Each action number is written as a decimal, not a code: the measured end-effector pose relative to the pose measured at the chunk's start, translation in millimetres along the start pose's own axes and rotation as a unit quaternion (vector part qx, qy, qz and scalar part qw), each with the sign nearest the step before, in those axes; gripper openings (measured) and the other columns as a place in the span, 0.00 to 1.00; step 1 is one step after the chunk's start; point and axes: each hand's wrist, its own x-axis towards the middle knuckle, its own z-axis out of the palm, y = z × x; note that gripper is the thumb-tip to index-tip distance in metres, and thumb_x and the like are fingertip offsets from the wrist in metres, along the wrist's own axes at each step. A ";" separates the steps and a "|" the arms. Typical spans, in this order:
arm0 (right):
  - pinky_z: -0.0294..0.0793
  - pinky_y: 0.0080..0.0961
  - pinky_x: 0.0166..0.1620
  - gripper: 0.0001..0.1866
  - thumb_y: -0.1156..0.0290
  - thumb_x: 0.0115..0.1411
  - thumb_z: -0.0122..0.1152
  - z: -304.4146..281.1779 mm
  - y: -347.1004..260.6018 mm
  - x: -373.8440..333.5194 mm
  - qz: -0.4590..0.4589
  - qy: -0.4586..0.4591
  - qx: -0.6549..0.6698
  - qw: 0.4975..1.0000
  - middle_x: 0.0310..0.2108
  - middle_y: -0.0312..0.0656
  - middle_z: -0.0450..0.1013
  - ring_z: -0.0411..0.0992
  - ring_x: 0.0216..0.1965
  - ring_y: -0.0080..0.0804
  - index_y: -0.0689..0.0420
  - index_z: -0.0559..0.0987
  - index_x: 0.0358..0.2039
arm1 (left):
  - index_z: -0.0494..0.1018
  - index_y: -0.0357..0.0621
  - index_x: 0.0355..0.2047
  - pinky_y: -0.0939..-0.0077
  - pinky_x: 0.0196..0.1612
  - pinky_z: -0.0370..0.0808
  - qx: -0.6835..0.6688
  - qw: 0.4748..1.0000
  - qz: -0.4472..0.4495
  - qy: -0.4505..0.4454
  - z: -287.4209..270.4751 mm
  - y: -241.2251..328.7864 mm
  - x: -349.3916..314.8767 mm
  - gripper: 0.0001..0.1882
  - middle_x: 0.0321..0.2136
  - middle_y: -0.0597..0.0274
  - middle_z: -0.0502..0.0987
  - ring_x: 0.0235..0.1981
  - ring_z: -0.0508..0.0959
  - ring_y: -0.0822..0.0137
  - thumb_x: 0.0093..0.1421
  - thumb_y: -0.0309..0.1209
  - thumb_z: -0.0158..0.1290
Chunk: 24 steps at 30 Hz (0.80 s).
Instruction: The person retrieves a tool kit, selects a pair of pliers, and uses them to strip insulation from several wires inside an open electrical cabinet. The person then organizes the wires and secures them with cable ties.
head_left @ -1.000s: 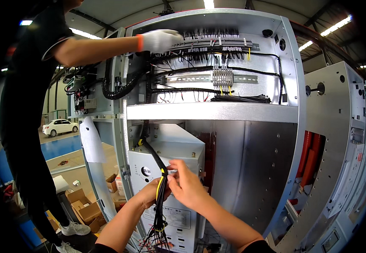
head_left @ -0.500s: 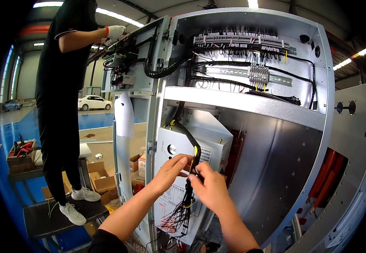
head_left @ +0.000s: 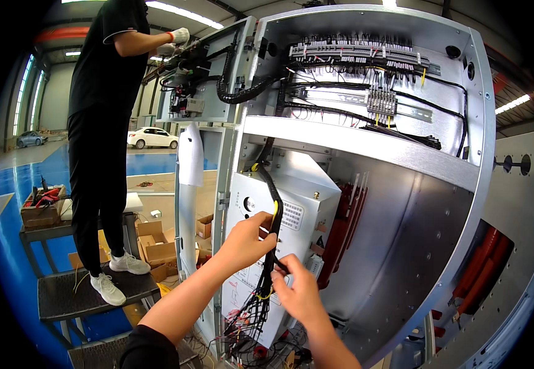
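Observation:
A black-wrapped wire bundle [head_left: 269, 181] with a yellow wire showing in it hangs from the upper compartment, in front of a grey metal box [head_left: 304, 184]. My left hand [head_left: 248, 243] is closed around the bundle at about mid-height of the box. Just below and to the right, my right hand [head_left: 297, 290] pinches a short black strip [head_left: 281, 265] that sticks out from the bundle's side. Whether the strip is wrap or a wire end is hard to tell. Beneath my hands the bundle fans out into many thin loose wires [head_left: 251, 317], some with red or white ends.
An open metal cabinet [head_left: 365, 128] surrounds the box, with wired terminal rows [head_left: 380, 101] above. At left another person [head_left: 110, 123] in gloves stands on a black step platform [head_left: 94, 295]. Behind are a toolbox [head_left: 41, 209], cardboard boxes [head_left: 155, 243] and a white car [head_left: 152, 138].
My right hand has moved down and drawn slightly away from the bundle, with the black strip between its fingers. My left hand still grips the bundle. The whole view has shifted a little.

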 end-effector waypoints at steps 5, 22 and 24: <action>0.72 0.39 0.34 0.06 0.77 0.53 0.62 -19.8 7.6 38.8 -0.005 0.079 -0.149 0.986 0.26 0.44 0.72 0.73 0.31 0.47 0.59 0.72 0.29 | 0.72 0.29 0.46 0.68 0.43 0.77 -0.053 0.998 0.014 -0.013 0.7 -30.7 10.6 0.17 0.39 0.43 0.81 0.37 0.83 0.56 0.56 0.23 0.48; 0.69 0.29 0.28 0.08 0.73 0.59 0.62 25.5 -56.7 24.3 0.139 0.013 -0.202 0.969 0.22 0.40 0.69 0.70 0.22 0.29 0.60 0.72 0.29 | 0.67 0.34 0.43 0.75 0.38 0.77 -0.298 0.926 -0.014 -0.233 -37.9 -69.8 32.4 0.10 0.35 0.58 0.78 0.34 0.81 0.69 0.61 0.18 0.43; 0.69 0.33 0.29 0.09 0.70 0.57 0.64 31.2 -64.2 17.4 0.097 0.012 -0.326 0.940 0.23 0.45 0.69 0.70 0.22 0.40 0.60 0.72 0.28 | 0.66 0.34 0.43 0.74 0.39 0.78 -0.316 0.918 -0.017 -0.241 -33.7 -73.0 32.8 0.10 0.36 0.56 0.79 0.33 0.81 0.68 0.61 0.17 0.42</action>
